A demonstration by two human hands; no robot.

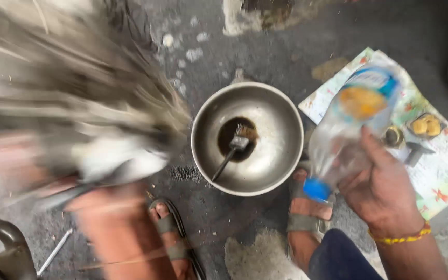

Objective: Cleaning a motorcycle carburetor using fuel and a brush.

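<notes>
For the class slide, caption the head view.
Right hand tilts clear blue-capped plastic bottle beside round steel bowl holding a brush.

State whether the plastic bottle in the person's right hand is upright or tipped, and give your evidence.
Tipped. The plastic bottle slants in the right hand, its blue cap at the lower end, beside the metal bowl.

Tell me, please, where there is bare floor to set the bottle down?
Bare floor lies beyond the metal bowl, up to the paper sheet. A smaller patch sits between the sandalled feet. The right hand holds the bottle; the blurred left side is crowded.
</notes>
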